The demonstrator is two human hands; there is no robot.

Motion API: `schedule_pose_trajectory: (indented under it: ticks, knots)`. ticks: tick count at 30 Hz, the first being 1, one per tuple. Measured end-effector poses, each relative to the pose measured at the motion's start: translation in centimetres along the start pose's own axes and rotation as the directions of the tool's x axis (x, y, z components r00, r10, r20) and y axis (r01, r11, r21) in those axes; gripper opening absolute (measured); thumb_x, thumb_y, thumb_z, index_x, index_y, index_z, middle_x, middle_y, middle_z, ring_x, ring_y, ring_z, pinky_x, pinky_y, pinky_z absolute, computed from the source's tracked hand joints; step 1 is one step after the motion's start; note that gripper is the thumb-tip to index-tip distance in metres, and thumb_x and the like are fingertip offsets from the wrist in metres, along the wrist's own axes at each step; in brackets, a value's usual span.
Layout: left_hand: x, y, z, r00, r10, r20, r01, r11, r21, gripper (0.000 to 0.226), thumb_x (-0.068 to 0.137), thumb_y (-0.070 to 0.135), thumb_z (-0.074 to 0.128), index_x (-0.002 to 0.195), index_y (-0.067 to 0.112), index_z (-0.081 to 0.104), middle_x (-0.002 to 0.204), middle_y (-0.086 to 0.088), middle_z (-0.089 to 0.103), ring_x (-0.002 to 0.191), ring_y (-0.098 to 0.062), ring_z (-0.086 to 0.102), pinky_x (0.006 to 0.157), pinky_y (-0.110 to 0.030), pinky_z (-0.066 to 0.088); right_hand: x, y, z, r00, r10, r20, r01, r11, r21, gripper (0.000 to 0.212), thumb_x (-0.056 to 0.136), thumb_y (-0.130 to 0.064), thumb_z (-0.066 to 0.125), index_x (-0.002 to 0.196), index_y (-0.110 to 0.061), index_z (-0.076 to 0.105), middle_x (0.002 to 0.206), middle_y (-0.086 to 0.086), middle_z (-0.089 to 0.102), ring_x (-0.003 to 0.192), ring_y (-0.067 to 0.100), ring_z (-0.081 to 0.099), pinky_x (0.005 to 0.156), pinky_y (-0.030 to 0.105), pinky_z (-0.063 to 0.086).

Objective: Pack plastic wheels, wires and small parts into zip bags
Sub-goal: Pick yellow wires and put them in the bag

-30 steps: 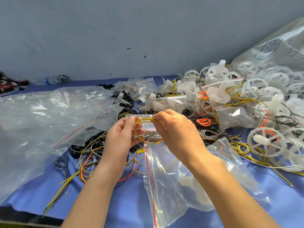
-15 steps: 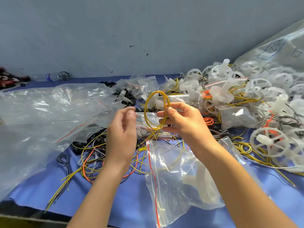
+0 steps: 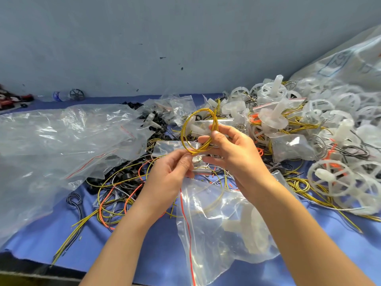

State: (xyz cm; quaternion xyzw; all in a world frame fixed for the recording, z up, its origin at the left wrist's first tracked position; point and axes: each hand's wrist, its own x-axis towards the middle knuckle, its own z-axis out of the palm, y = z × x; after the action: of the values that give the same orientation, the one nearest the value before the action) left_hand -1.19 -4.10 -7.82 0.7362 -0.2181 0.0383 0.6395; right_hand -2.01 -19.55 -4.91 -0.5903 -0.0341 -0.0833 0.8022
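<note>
Yellow wire coil (image 3: 199, 131) pinched upright between both hands: left (image 3: 171, 176), right (image 3: 233, 153).

Both hands — left hand (image 3: 171, 174), right hand (image 3: 235, 153) — pinch a yellow wire coil (image 3: 199, 131).

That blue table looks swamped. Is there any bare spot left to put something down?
Bare blue cloth shows along the near edge, between the loose wires and the zip bag, and at the near right corner. The right is piled with plastic wheels; the left lies under a large clear bag.
</note>
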Motion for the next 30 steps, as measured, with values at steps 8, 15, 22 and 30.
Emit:
schedule_pose_trajectory:
  ticks: [8,15,22,30]
  knots:
    - [0.2,-0.3,0.4,0.994,-0.062,-0.088,0.056,0.996,-0.070,0.021,0.099,0.013,0.051,0.086,0.015,0.067,0.072,0.006,0.061,0.066,-0.009,0.056,0.066,-0.015,0.048,0.2,-0.1,-0.1,1.000,0.006,0.005,-0.006,1.000,0.016,0.022,0.103,-0.018,0.048,0.120,-0.029,0.056,0.085,-0.001,0.075,0.078,0.018,0.067,0.072,0.030,0.059]
    - [0.1,-0.3,0.8,0.990,-0.017,-0.137,0.003,0.994,-0.106,0.021,0.099,0.010,0.053,0.097,0.020,0.072,0.073,0.013,0.068,0.064,0.000,0.057,0.065,-0.012,0.047,0.2,-0.4,-0.6,0.996,0.084,0.028,-0.082,0.995,-0.054,0.023,0.104,-0.013,0.043,0.114,-0.017,0.064,0.088,0.001,0.069,0.071,0.012,0.068,0.068,0.026,0.058]
    - [-0.2,-0.6,0.9,0.993,0.040,-0.110,-0.045,0.998,-0.040,0.029,0.100,0.008,0.052,0.102,0.028,0.073,0.082,0.014,0.071,0.075,-0.001,0.063,0.071,-0.015,0.049,0.2,-0.1,-0.3,0.997,0.083,-0.007,-0.083,0.995,-0.048,0.024,0.103,-0.011,0.046,0.122,-0.024,0.055,0.082,0.001,0.067,0.065,0.011,0.067,0.061,0.028,0.058]
    - [-0.8,-0.6,1.4,0.985,0.167,-0.052,-0.139,0.927,0.348,0.025,0.094,0.013,0.057,0.109,0.028,0.070,0.102,0.013,0.068,0.091,-0.007,0.064,0.075,-0.019,0.047,0.6,1.4,-1.0,0.941,-0.284,-0.183,0.115,0.779,-0.616,0.018,0.100,-0.028,0.052,0.098,-0.021,0.068,0.080,-0.005,0.074,0.079,0.022,0.071,0.075,0.054,0.056]
